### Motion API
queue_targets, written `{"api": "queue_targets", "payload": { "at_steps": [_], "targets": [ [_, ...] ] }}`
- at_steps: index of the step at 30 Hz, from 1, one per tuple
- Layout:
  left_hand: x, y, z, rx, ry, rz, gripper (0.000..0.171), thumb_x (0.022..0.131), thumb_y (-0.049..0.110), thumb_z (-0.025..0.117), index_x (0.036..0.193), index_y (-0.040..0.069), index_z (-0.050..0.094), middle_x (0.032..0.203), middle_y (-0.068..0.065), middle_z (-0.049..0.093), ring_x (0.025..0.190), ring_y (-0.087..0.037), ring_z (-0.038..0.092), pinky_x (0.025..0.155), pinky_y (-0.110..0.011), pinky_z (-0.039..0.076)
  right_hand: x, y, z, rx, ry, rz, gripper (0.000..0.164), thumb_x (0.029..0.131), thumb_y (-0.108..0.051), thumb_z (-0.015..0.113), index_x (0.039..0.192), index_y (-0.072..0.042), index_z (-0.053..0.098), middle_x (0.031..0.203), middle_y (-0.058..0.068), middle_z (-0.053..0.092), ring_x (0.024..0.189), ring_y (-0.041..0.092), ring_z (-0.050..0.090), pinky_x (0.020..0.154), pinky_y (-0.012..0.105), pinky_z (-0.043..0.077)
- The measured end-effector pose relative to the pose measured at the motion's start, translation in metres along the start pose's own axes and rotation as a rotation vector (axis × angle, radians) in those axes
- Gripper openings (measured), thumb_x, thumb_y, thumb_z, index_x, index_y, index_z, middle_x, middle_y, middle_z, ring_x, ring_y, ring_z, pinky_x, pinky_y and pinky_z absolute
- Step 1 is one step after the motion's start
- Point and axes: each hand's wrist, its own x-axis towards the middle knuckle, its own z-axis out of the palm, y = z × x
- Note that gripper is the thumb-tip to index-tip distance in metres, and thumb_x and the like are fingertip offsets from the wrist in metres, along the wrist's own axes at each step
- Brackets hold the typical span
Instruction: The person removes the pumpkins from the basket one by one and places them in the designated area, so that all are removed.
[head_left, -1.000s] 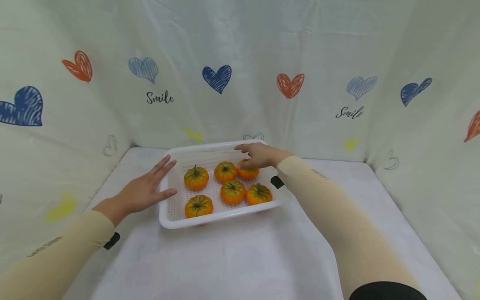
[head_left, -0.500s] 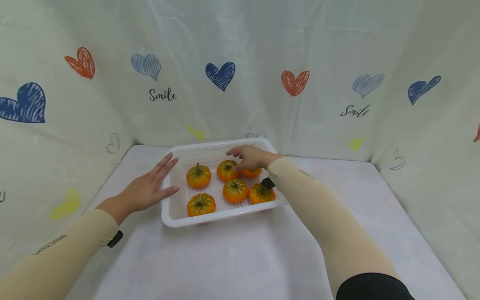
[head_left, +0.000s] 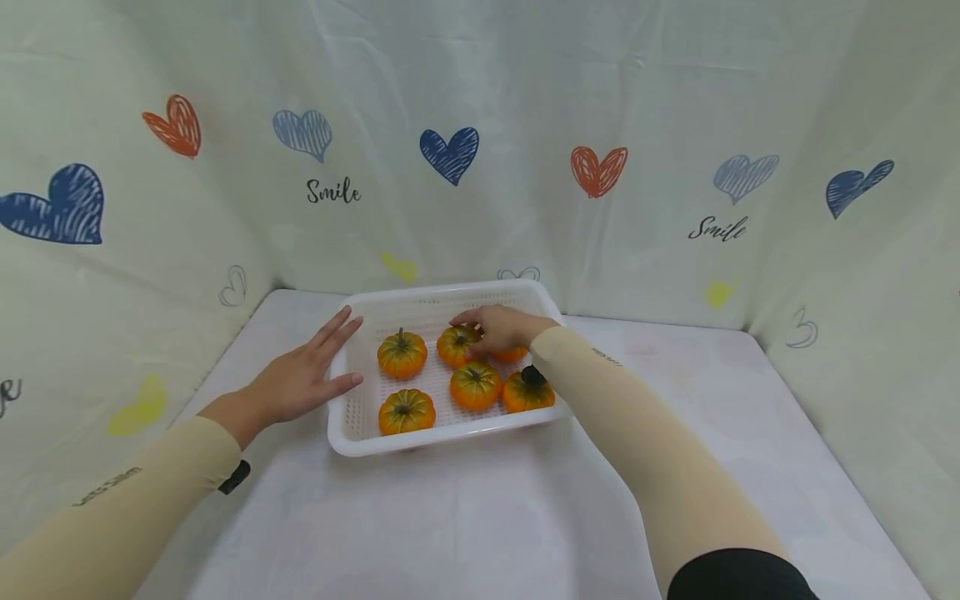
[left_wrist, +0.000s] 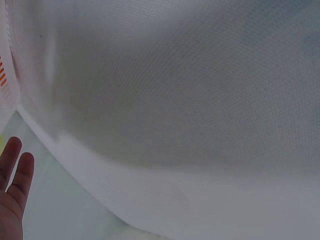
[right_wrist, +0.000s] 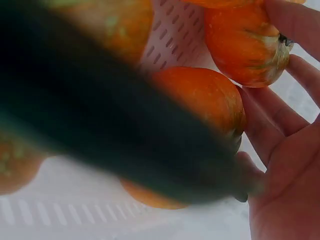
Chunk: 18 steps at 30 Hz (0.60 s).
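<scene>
A white plastic basket (head_left: pixel 450 434) holds several small orange pumpkins with greenish tops. In the head view my right hand (head_left: pixel 504 329) reaches into it and grips the back middle pumpkin (head_left: pixel 453 346). The right wrist view shows the thumb on one side of that pumpkin (right_wrist: pixel 245 47) and fingers on the other. Under the right hand, another pumpkin (head_left: pixel 510 355) is partly covered. My left hand (head_left: pixel 296 383) has its fingers spread at the basket's left rim and holds nothing; whether it touches the rim is unclear. Only part of the left hand (left_wrist: pixel 15 192) shows in its wrist view.
Two pumpkins stand at the basket's left, the back one (head_left: pixel 402 355) and the front one (head_left: pixel 407 412). Two more, a middle one (head_left: pixel 476 387) and a right one (head_left: pixel 528 392), sit near the front. A white cloth (head_left: pixel 420 525) covers the table; a heart-printed curtain (head_left: pixel 525 100) hangs behind.
My right hand has moved left and down from the back right pumpkin to the back middle one, and its fingers have come round it. The left hand stays by the basket's left rim.
</scene>
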Motion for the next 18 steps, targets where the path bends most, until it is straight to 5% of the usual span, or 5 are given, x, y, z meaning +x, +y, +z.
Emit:
{"api": "queue_targets", "payload": {
  "at_steps": [9, 18],
  "targets": [
    [-0.0003, 0.0016, -0.0021, 0.01, -0.01, -0.007, 0.086, 0.097, 0.052, 0.055, 0.162, 0.018, 0.008, 0.167, -0.007, -0.007, 0.13, -0.049, 0.045, 0.09, -0.062, 0.049, -0.0015, -0.0037, 0.0039, 0.016, -0.029, 0.032, 0.065, 0.088, -0.029, 0.078, 0.147, -0.031, 0.05, 0.147, 0.001, 0.049, 0.13, 0.022, 0.046, 0.113, 0.045, 0.033],
    [-0.0014, 0.003, -0.0057, 0.008, -0.02, -0.002, 0.085, 0.098, 0.053, 0.053, 0.162, 0.018, 0.009, 0.167, -0.007, -0.005, 0.13, -0.049, 0.045, 0.091, -0.062, 0.048, -0.0021, -0.0027, 0.0014, -0.096, 0.016, -0.013, 0.068, 0.085, -0.03, 0.081, 0.146, -0.032, 0.051, 0.139, 0.002, 0.053, 0.123, 0.02, 0.049, 0.111, 0.043, 0.035]
  ]
}}
